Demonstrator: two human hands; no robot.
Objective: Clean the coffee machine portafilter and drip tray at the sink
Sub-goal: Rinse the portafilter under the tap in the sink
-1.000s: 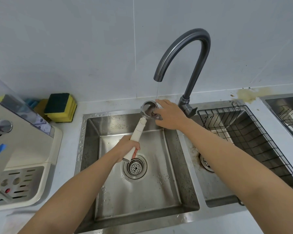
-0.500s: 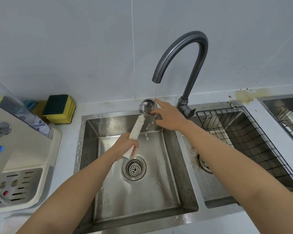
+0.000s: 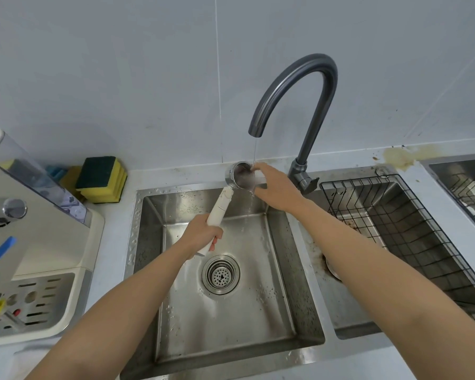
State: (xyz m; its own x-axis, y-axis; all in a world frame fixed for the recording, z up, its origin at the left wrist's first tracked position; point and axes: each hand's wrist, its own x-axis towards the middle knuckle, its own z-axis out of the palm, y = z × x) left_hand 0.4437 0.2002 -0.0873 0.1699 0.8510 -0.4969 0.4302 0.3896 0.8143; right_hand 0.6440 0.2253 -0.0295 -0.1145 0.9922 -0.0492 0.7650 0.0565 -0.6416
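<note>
Head: portafilter (image 3: 222, 202) in left hand (image 3: 203, 235), under faucet (image 3: 295, 78)

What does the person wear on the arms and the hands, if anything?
Nothing is worn. The left hand and the right hand have no gloves, and no ring shows. The left forearm and the right forearm are bare to the frame edge: no sleeve, watch or bracelet is visible.
</note>
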